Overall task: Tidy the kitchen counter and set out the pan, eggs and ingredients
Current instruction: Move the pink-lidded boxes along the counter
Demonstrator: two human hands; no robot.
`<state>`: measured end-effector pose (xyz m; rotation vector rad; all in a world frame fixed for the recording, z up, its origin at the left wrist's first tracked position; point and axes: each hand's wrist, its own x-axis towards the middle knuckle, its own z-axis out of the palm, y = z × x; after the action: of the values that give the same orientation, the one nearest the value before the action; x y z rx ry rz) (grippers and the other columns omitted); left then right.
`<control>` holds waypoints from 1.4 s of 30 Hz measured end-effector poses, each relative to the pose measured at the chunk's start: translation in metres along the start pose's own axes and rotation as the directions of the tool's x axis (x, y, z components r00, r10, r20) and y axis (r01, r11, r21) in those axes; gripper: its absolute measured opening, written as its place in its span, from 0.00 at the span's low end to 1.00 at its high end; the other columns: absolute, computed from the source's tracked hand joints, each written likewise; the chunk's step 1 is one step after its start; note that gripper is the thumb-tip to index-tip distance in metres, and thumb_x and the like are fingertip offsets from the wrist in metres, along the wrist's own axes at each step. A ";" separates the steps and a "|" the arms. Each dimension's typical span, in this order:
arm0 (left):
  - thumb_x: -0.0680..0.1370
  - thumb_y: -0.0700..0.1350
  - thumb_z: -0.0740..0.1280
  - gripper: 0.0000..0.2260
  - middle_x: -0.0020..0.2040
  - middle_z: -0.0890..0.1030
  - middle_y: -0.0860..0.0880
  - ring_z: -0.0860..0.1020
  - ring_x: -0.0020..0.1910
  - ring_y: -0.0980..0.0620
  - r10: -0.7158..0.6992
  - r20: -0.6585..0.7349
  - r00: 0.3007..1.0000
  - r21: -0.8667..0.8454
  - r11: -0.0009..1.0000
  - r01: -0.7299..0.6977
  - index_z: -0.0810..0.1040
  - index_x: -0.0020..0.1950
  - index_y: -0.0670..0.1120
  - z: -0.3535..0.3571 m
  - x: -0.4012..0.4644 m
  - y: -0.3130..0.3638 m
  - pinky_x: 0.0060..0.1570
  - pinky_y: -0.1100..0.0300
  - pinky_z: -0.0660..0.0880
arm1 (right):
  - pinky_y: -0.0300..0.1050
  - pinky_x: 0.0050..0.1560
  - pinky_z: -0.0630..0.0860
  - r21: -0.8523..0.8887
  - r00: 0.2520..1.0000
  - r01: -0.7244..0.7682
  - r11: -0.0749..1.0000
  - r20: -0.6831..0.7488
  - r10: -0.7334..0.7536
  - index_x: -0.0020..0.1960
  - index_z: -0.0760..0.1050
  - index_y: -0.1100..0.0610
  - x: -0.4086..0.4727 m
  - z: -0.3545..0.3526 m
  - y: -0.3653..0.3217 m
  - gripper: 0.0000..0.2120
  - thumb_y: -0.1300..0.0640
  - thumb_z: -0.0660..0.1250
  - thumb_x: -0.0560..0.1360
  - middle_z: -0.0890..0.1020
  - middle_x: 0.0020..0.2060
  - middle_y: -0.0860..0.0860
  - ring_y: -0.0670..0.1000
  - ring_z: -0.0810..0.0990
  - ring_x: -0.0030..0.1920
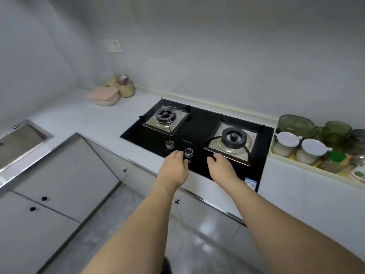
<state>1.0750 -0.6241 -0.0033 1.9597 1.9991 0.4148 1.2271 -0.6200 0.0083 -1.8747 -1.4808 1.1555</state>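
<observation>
Both hands hover empty over the black gas hob (199,123), left hand (174,167) and right hand (222,167) loosely curled; right of the hob, lidded glass jars (308,150), likely heavy and fragile, want body grips; no pan or eggs visible.
</observation>
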 end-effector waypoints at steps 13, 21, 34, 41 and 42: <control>0.83 0.43 0.52 0.14 0.62 0.73 0.42 0.72 0.59 0.43 -0.258 -0.094 0.962 -0.068 0.965 0.252 0.71 0.62 0.38 -0.114 0.002 -0.226 0.57 0.54 0.67 | 0.45 0.58 0.66 -0.049 0.959 0.176 0.983 0.234 -0.160 0.75 0.59 0.59 0.018 0.204 -0.152 0.24 0.53 0.52 0.81 0.65 0.72 0.55 0.54 0.68 0.67; 0.82 0.42 0.53 0.14 0.63 0.73 0.40 0.71 0.60 0.41 -0.318 -0.142 0.938 -0.083 0.948 0.309 0.70 0.63 0.37 -0.167 0.021 -0.337 0.58 0.56 0.64 | 0.45 0.63 0.65 -0.038 0.933 0.233 0.972 0.291 -0.213 0.77 0.56 0.57 0.030 0.300 -0.228 0.26 0.52 0.52 0.80 0.62 0.75 0.52 0.53 0.64 0.71; 0.83 0.43 0.53 0.14 0.63 0.73 0.42 0.70 0.63 0.43 -0.318 -0.122 0.940 -0.132 0.944 0.302 0.70 0.64 0.37 -0.183 0.097 -0.410 0.58 0.55 0.66 | 0.38 0.47 0.67 -0.063 0.927 0.228 0.972 0.320 -0.197 0.76 0.56 0.58 0.102 0.353 -0.280 0.25 0.53 0.52 0.81 0.65 0.72 0.53 0.48 0.72 0.56; 0.82 0.43 0.53 0.13 0.58 0.73 0.42 0.71 0.59 0.42 -0.333 -0.113 0.936 -0.089 0.942 0.324 0.70 0.58 0.36 -0.197 0.200 -0.455 0.51 0.57 0.65 | 0.40 0.54 0.65 -0.034 0.930 0.190 0.981 0.326 -0.169 0.77 0.55 0.58 0.197 0.384 -0.325 0.25 0.52 0.51 0.81 0.62 0.74 0.51 0.51 0.69 0.65; 0.82 0.43 0.53 0.12 0.57 0.73 0.42 0.71 0.58 0.41 -0.332 -0.114 0.936 -0.077 0.942 0.325 0.70 0.57 0.36 -0.203 0.219 -0.459 0.50 0.58 0.64 | 0.40 0.54 0.65 -0.026 0.933 0.185 0.982 0.318 -0.167 0.77 0.55 0.58 0.213 0.388 -0.334 0.25 0.52 0.51 0.81 0.62 0.74 0.51 0.51 0.69 0.65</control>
<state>0.5696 -0.4136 -0.0134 1.5568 2.3133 0.5140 0.7329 -0.3682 -0.0001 -1.6043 -1.8297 1.3863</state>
